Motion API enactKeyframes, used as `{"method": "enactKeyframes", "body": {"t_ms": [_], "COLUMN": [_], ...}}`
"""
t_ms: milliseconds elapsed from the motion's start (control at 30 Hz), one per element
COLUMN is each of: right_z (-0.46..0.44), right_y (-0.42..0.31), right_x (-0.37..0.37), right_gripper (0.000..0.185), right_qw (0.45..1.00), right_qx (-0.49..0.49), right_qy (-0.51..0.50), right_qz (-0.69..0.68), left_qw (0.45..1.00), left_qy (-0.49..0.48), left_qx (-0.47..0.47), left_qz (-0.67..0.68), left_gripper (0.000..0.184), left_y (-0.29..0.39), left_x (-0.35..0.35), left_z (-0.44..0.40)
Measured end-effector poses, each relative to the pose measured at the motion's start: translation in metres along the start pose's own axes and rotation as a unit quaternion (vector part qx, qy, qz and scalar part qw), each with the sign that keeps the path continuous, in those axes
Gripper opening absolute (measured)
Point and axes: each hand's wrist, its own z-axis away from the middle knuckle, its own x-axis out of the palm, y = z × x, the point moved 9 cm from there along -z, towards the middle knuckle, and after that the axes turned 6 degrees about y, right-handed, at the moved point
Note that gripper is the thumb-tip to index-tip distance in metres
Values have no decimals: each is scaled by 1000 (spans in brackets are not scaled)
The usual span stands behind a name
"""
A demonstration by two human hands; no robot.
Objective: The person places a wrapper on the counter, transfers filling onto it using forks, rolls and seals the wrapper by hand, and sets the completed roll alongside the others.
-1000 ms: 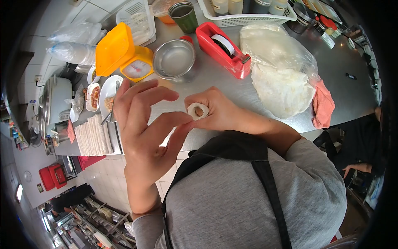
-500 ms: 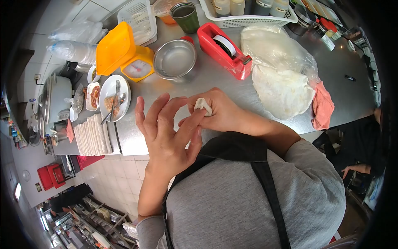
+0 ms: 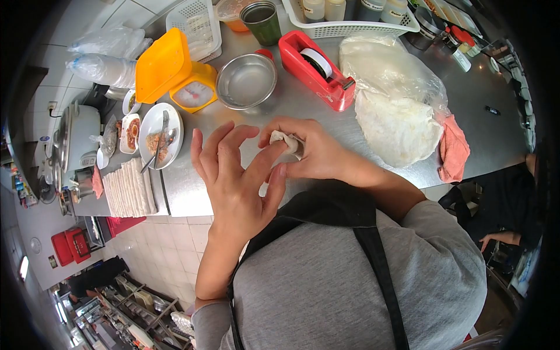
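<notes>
Over the table's front edge, my right hand (image 3: 312,149) is closed around a small rolled white wrapper (image 3: 287,142), its open end facing left. Most of the roll is hidden in the palm. My left hand (image 3: 236,175) has its fingers spread, with the index fingertip touching the wrapper's end and the thumb just below. To the right lies a stack of thin round white wrappers (image 3: 396,128), partly under a clear plastic bag (image 3: 391,64). A row of finished white rolls (image 3: 129,189) sits at the left.
Behind my hands stand a metal bowl (image 3: 246,81), a red tape dispenser (image 3: 315,70) and a yellow scale (image 3: 195,87). A white plate (image 3: 175,149) carries filling and spoons. An orange cloth (image 3: 454,151) lies at right. Another person's arm (image 3: 501,238) shows at far right.
The wrapper's end has opened out into a wider fold, and my right hand has turned slightly around it. My left index finger has shifted a little along its edge.
</notes>
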Motion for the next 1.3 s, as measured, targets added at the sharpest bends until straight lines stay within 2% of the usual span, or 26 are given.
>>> {"method": "enactKeyframes", "body": {"t_ms": [33,133,200,300,400,433,533,633,733,933,1033,1133,1300], "right_z": [3,8,7,4,7,8,9,9,7,8,7,7,7], "right_y": [6,0,1,-7,-10,-9,-10,-6,-14,-21,-16,-11,-15], "right_x": [-2,-2,-4,-5,0,0,0,1,2,1,0,3,17], "right_gripper": [29,19,19,17,19,20,20,21,21,20,19,18,21], "right_qw": [1000,995,996,993,995,995,988,988,991,983,989,994,993], "right_qx": [26,1,-7,-21,-36,-42,-71,-73,-79,-104,-70,-56,-63], "right_qy": [4,16,27,44,71,80,91,80,65,78,64,31,-55], "right_qz": [3,97,85,106,68,43,104,111,91,132,113,84,89], "left_qw": [1000,1000,1000,988,968,969,967,987,990,988,995,998,989], "left_qy": [-3,-11,-12,22,62,55,55,66,71,47,41,-7,-37], "left_qx": [5,14,16,-73,-179,-172,-177,-107,-87,-114,-60,-11,-79], "left_qz": [1,9,16,137,165,170,174,105,81,94,68,55,119], "left_gripper": [24,24,22,21,23,23,20,20,19,21,22,23,25], "left_y": [1,6,10,-15,-28,-27,-29,-11,-5,-9,0,7,-11], "left_x": [3,10,10,1,1,7,11,5,-1,3,3,1,0], "left_z": [-1,-3,-8,-3,-3,-4,0,-3,-4,-4,-5,-11,-17]}}
